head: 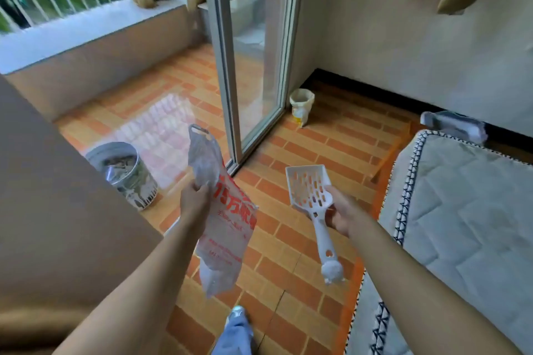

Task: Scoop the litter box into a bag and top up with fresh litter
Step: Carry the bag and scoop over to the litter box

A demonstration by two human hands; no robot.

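Observation:
My left hand (193, 201) grips a thin plastic bag (223, 228) with red print, which hangs down limp over the tiled floor. A white slotted litter scoop (312, 199) is held in my right hand (341, 215), fingers closed around the neck of its handle, blade pointing away from me. An open yellow-and-white sack (301, 106) stands on the floor by the sliding door frame, its top rolled down. No litter box shows in this view.
A grey sliding glass door (253, 66) stands ahead, open to a balcony. A metal bucket (127, 173) with debris sits on the balcony floor left. A brown panel (57, 196) fills the left. A quilted mattress (467, 225) lies right.

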